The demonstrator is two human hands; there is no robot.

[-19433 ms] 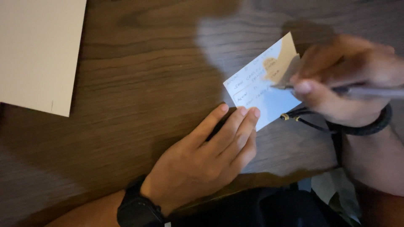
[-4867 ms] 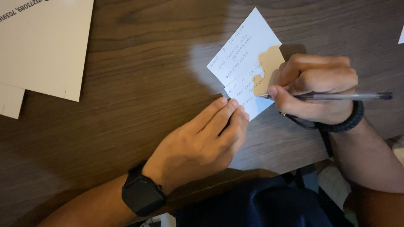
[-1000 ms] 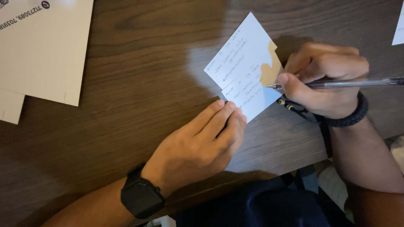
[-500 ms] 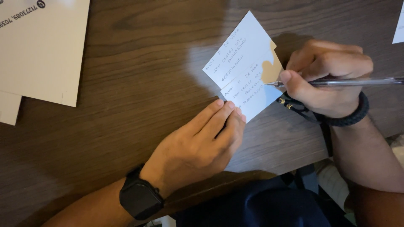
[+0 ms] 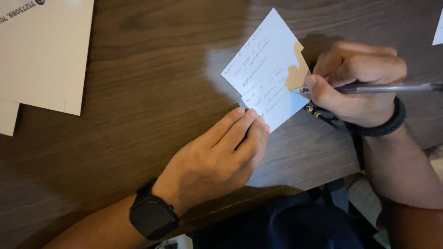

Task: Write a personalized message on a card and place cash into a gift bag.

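A small white paper slip with handwritten lines and a torn tan patch at its right edge lies tilted on a dark wooden table. My left hand, with a black watch on the wrist, lies flat with its fingertips pressing the slip's lower corner. My right hand, with a dark band on the wrist, grips a clear pen whose tip rests at the slip's right edge.
A large white card or envelope lies at the top left, over another sheet. A white paper corner shows at the right edge. A dark bag sits below the table edge near my lap.
The pen tip has shifted slightly along the right edge of the slip. My left hand has stayed on the lower corner.
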